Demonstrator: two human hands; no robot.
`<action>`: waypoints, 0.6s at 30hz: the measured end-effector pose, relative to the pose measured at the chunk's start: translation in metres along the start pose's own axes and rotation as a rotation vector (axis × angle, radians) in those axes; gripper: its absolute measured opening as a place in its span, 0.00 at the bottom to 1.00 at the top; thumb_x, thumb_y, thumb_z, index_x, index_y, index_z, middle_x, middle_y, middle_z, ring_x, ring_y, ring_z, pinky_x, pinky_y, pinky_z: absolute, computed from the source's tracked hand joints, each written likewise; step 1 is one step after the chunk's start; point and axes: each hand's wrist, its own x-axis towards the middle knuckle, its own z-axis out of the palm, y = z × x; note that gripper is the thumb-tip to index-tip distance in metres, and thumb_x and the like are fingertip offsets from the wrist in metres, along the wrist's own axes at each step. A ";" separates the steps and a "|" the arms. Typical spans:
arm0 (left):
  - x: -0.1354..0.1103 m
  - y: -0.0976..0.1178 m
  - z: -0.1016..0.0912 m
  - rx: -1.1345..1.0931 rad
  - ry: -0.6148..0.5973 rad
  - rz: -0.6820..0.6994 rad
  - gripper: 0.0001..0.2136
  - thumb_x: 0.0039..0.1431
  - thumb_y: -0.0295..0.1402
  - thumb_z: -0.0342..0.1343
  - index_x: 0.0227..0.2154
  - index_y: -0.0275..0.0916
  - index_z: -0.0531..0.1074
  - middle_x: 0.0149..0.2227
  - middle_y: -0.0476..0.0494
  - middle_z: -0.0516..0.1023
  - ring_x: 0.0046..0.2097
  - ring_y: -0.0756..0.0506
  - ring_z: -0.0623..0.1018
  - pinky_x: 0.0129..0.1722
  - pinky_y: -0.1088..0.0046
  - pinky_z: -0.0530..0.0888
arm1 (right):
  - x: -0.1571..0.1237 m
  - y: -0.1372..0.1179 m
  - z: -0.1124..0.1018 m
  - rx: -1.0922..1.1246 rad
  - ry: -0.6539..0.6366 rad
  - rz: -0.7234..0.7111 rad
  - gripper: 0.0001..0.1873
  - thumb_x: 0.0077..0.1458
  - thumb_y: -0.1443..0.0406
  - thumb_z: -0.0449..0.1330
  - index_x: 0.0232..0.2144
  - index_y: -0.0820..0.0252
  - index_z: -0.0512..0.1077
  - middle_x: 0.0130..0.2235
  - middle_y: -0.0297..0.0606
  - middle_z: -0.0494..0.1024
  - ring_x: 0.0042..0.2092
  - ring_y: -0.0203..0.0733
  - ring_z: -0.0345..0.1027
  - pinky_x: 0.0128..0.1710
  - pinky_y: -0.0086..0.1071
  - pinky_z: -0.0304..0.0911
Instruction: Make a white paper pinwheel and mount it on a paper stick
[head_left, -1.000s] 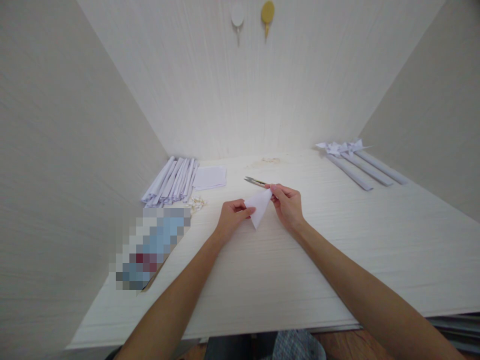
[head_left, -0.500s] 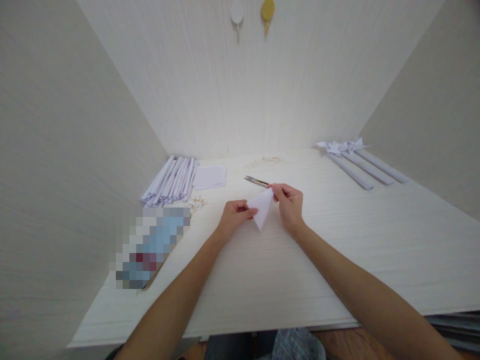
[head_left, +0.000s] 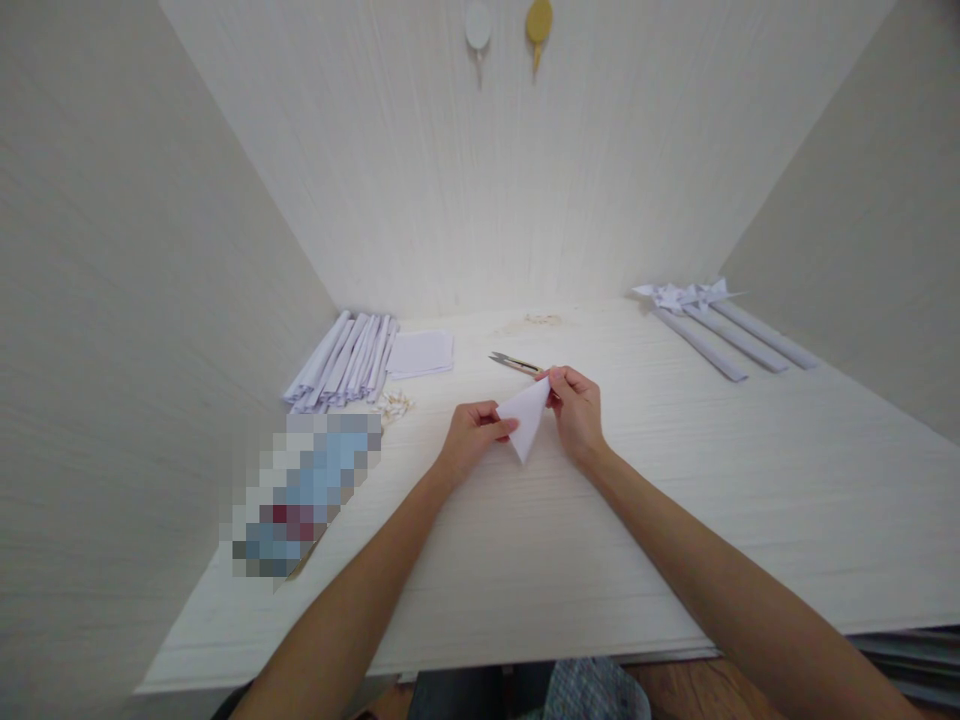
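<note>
Both hands (head_left: 474, 438) (head_left: 579, 415) pinch the white paper triangle (head_left: 527, 412), its lower tip slightly farther right than a second ago.

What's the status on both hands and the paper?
Left hand and right hand pinching. White paper triangle held between them. Thread snips lie just beyond, nearest possible obstacle.

On the bench (head_left: 787, 470), centre of frame: folded paper (head_left: 529, 412) between left hand (head_left: 474, 438) and right hand (head_left: 579, 415), snips (head_left: 514, 362) just behind. Left: paper rolls (head_left: 352, 360), paper sheets (head_left: 421, 354) to their right, small pieces (head_left: 395, 405) and a pixelated object (head_left: 326, 475) in front; right: pinwheels (head_left: 701, 345). Top centre, on the wall (head_left: 510, 200): two hooks (head_left: 478, 27).
</note>
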 end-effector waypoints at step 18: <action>-0.001 0.005 -0.001 -0.248 0.048 0.010 0.09 0.38 0.35 0.60 0.22 0.35 0.74 0.24 0.47 0.73 0.28 0.50 0.71 0.28 0.75 0.66 | -0.012 -0.004 0.008 -0.124 -0.273 0.050 0.17 0.44 0.56 0.57 0.13 0.61 0.61 0.16 0.27 0.57 0.20 0.29 0.48 0.20 0.27 0.44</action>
